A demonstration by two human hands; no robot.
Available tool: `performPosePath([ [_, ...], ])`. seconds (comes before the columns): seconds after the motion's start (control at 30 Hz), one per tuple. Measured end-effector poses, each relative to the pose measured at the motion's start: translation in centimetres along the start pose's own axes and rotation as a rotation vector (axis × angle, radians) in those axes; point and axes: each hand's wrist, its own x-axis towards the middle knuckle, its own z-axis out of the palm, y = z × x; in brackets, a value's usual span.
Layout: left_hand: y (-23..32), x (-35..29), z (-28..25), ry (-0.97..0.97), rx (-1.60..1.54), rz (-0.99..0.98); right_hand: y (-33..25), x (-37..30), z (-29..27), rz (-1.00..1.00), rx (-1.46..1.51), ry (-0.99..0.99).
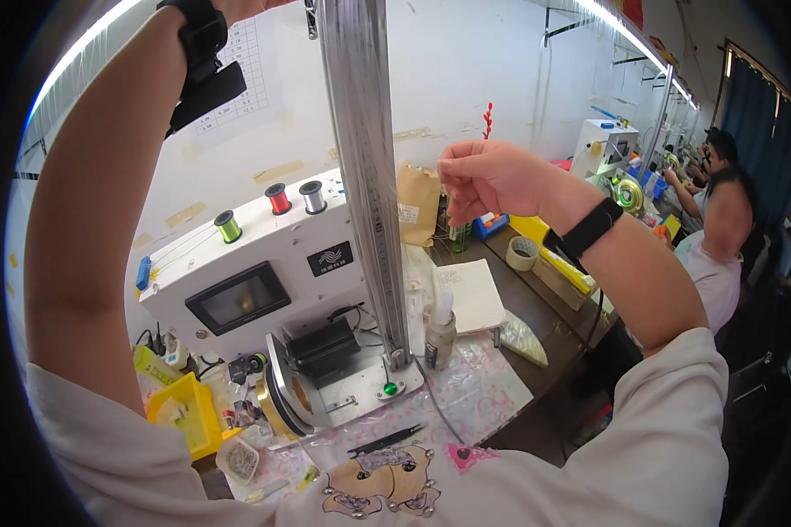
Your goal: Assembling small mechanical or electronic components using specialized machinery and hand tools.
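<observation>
My right hand (482, 180) is raised in front of the wall, right of a tall metal column (360, 132). Its thumb and forefinger pinch together; anything between them is too fine to make out. My left arm reaches up on the left side, and only a sliver of my left hand (242, 9) shows at the top edge, its fingers out of view. Behind the column stands a white machine (180, 312) with a dark screen (237, 299). On top of it sit a green spool (228, 227), a red spool (278, 198) and a silver-grey spool (313, 197).
Beside the machine base are a bottle (439, 338), a white pad (470, 294) and a tape roll (522, 253). A yellow bin (185, 413) and a small tray (238, 459) stand at the lower left. Black tweezers (385, 440) lie in front. Other people (721, 211) sit along the bench at right.
</observation>
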Motion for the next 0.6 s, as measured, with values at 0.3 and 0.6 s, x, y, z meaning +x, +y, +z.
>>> performPosePath([
  [0.3,-0.9,-2.6,2.7,-0.156,0.177,0.085,3.5,-6.0,-3.9,-0.060,0.066,0.142],
  [0.6,-1.2,0.4,0.1,-0.356,0.069,0.033,0.4,-5.2,-7.2,0.087,-0.647,-0.573],
])
